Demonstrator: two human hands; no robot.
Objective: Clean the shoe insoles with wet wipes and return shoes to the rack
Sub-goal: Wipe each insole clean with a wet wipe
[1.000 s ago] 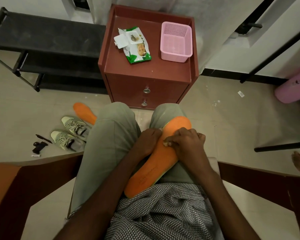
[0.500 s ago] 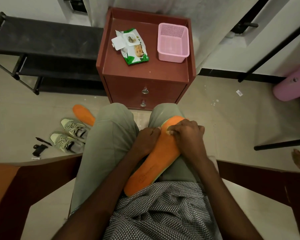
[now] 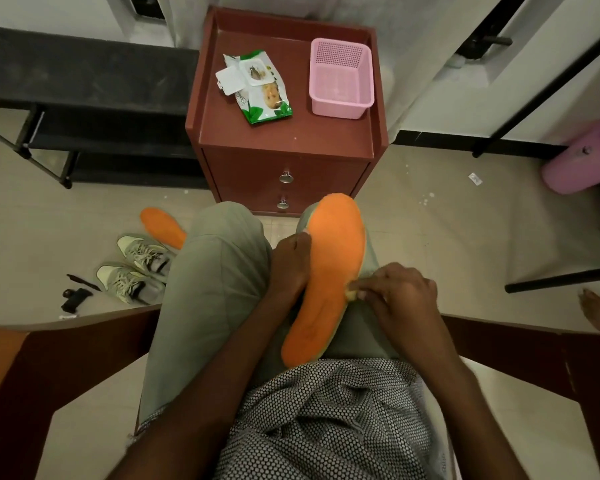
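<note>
insole in lap: one orange insole [image 3: 329, 271], smooth foam-looking top with a thin pale-green edge, long rounded shape, lying along the right thigh with its toe end pointing away from the body.
left hand: left hand [image 3: 290, 268] grips the insole's left edge, fingers curled round under it, so they're clamped on the insole.
right hand: right hand [image 3: 399, 296] sits at the insole's right edge, fingers together, pinching a small pale scrunched wet wipe [image 3: 352, 294] against the orange surface.
second insole: one more orange insole [image 3: 161, 226] flat on the tiled floor, well off to the left of the left hand's fingers.
shoes: two pale grey-green sneakers [image 3: 136, 268] with laces, side by side on the floor, just beside that floor insole.
bench: reddish-brown wooden bench [image 3: 291, 140] with a raised rim and two round metal knobs, straight ahead beyond both hands.
wipes pack: one crinkly green-and-white wipes pack [image 3: 257, 88] on the bench, flap open.
basket: one pink plastic basket [image 3: 340, 79], square, mesh walls, right of the pack.
rack: black shoe rack [image 3: 84, 98], far left, beyond the sneakers.
</note>
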